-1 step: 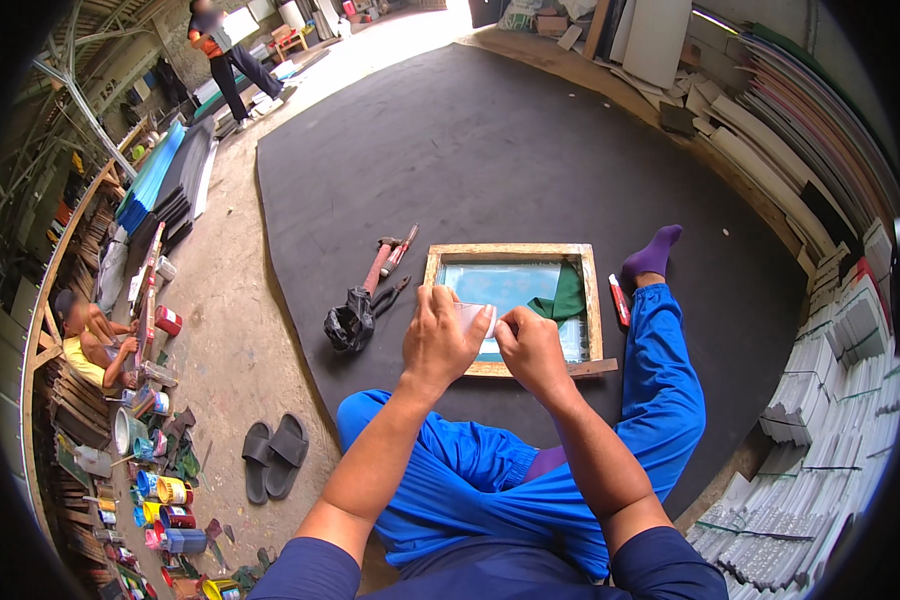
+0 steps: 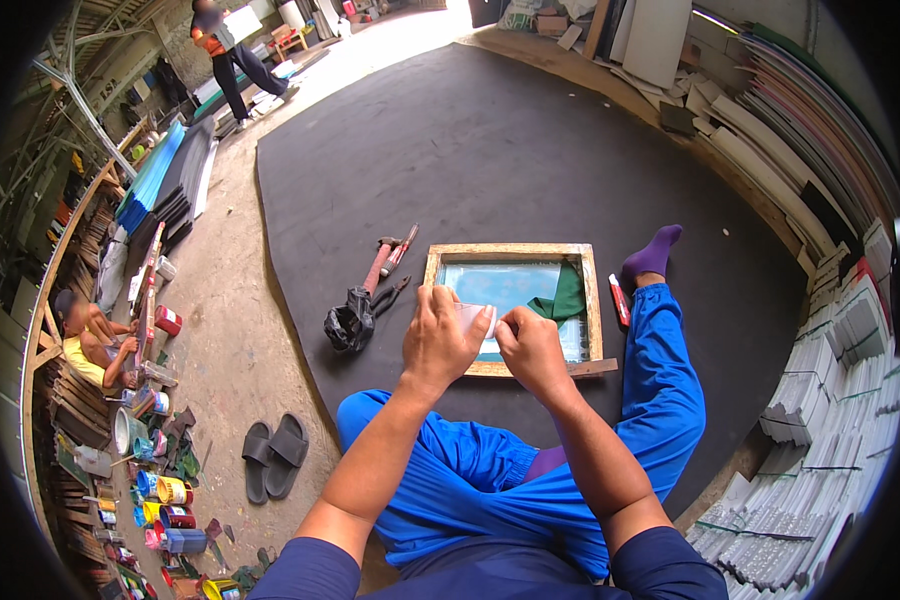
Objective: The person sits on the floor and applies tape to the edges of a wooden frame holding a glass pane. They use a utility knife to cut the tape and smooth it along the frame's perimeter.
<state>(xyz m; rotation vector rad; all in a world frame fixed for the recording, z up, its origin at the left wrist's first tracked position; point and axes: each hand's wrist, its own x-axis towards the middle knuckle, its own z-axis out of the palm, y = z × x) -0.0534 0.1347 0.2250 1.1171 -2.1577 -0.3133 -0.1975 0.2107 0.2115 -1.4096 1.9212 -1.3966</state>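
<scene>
Unmoved, both hands (image 2: 490, 345) pinch a white sheet (image 2: 475, 318) over the frame's (image 2: 510, 252) near edge.

One wooden frame (image 2: 510, 250), two sandals (image 2: 275, 455) (dark grey), one hammer (image 2: 378, 262)

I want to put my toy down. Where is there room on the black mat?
The black mat is bare beyond the wooden frame, toward the far doorway. It is crowded left of the frame by the hammer, pliers and black bag, and near both hands.
</scene>
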